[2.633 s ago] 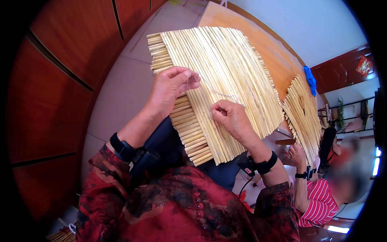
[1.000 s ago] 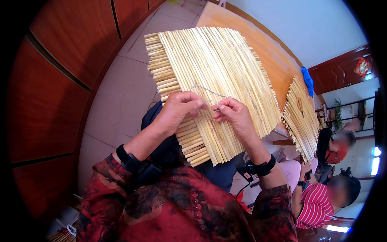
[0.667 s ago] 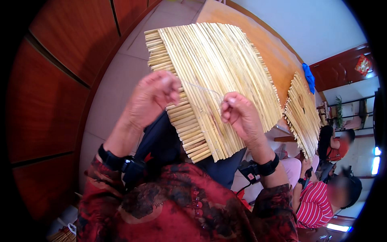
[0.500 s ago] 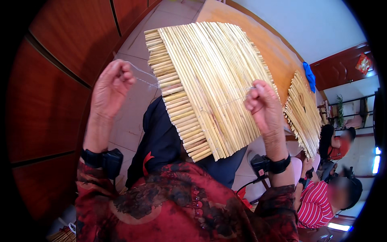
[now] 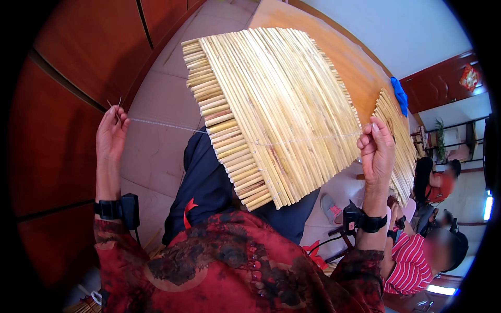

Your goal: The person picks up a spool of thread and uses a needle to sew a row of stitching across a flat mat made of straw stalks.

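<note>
A panel of pale reed sticks [image 5: 282, 104], with a fringe of short crosswise sticks along its left side, rests over my dark-trousered legs and the table. A thin pale string [image 5: 164, 124] is stretched taut across it. My left hand [image 5: 111, 135], out beyond the panel's left side, is closed on the string, with thin ends poking up above the fingertips; whether one is a needle I cannot tell. My right hand [image 5: 377, 148], at the panel's right edge, is closed in a pinch on the string's other end.
A wooden table [image 5: 339, 52] holds a second reed panel [image 5: 396, 156] and a blue cloth [image 5: 399, 96]. A person in a striped top [image 5: 409, 261] sits at my right, another in orange [image 5: 438, 190] farther off. Wooden cabinets [image 5: 62, 146] stand left. A shelf rack [image 5: 454, 141] is at far right.
My hands were together over the panel's middle; both have moved far apart, left hand leftward past the panel, right hand rightward, drawing the slack string out straight.
</note>
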A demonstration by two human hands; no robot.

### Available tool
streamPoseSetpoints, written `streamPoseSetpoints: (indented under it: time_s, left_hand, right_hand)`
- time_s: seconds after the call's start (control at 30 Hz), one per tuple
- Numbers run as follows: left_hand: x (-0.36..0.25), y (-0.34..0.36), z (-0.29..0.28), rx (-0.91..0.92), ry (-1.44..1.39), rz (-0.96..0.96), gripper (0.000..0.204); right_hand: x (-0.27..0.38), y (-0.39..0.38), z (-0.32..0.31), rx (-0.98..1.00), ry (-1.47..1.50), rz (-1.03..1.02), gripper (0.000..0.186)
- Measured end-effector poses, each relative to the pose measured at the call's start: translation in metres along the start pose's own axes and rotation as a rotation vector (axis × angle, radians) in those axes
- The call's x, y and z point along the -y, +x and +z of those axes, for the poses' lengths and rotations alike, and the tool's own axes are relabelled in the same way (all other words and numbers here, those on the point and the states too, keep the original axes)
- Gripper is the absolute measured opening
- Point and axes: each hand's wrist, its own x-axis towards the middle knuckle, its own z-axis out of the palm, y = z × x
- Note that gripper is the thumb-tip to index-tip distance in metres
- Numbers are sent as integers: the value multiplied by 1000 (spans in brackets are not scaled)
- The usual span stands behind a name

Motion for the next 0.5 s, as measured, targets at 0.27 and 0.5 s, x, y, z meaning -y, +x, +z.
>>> streamPoseSetpoints:
  time_s: [0.27,0.5]
  left_hand:
    - [-1,6,-34,32,-94,4,15]
    - [-18,-1,9,131,-79,101,16]
  right_hand:
    - [4,-15,-57,-219,118,-82,22]
    - [6,-76,-117,-214,-318,143,18]
